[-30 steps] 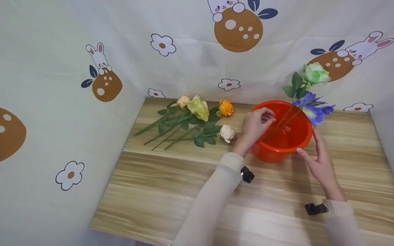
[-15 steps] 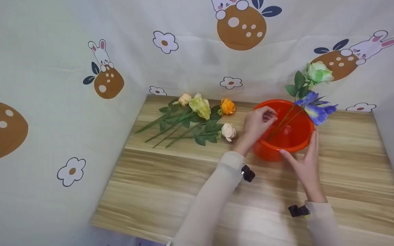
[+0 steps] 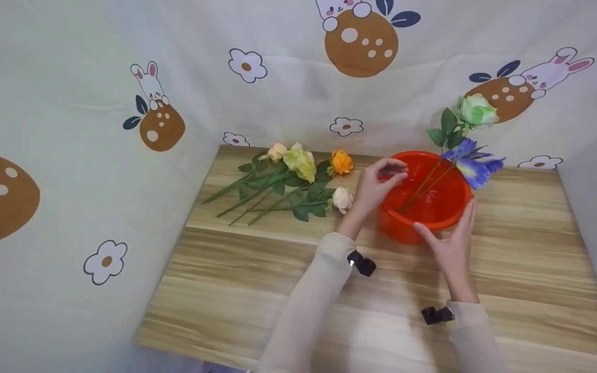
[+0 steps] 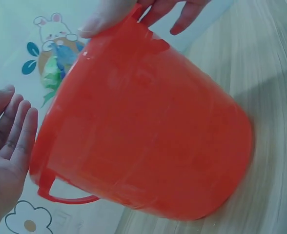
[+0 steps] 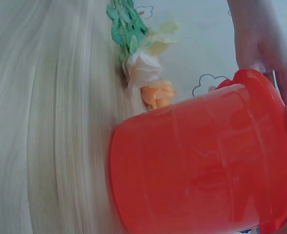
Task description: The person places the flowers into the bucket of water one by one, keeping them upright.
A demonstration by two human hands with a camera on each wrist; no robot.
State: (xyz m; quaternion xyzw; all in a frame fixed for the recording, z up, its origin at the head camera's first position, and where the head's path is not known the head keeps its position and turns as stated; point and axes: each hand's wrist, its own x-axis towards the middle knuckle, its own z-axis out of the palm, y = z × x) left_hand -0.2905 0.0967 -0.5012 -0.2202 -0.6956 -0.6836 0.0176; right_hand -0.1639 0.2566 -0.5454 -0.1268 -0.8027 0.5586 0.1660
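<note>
A red plastic bucket [image 3: 404, 233] stands at the back right of the table. Two artificial flowers lean inside it: a pale green rose [image 3: 477, 111] and a blue-purple iris [image 3: 474, 170], their stems slanting down to the left. My left hand [image 3: 372, 187] is at the bucket's left rim, fingers loosely bent, holding nothing; the left wrist view shows the same hand [image 4: 10, 151] beside the rim and a side handle [image 4: 70, 200]. My right hand [image 3: 451, 251] holds the bucket's near right side, thumb at the rim, fingers along the outer wall.
Several artificial flowers lie left of the bucket: a yellow-green bloom [image 3: 300, 163], an orange rose [image 3: 341, 162], a cream rose [image 3: 342, 199] and a peach bud [image 3: 276, 152]. A patterned cloth wall [image 3: 288, 93] closes off the back of the wooden table [image 3: 236, 290].
My left hand has drawn back leftward from the stems to the rim, its fingers loosening. The right hand has slid left along the bucket's near right side. Both flowers stay in the bucket.
</note>
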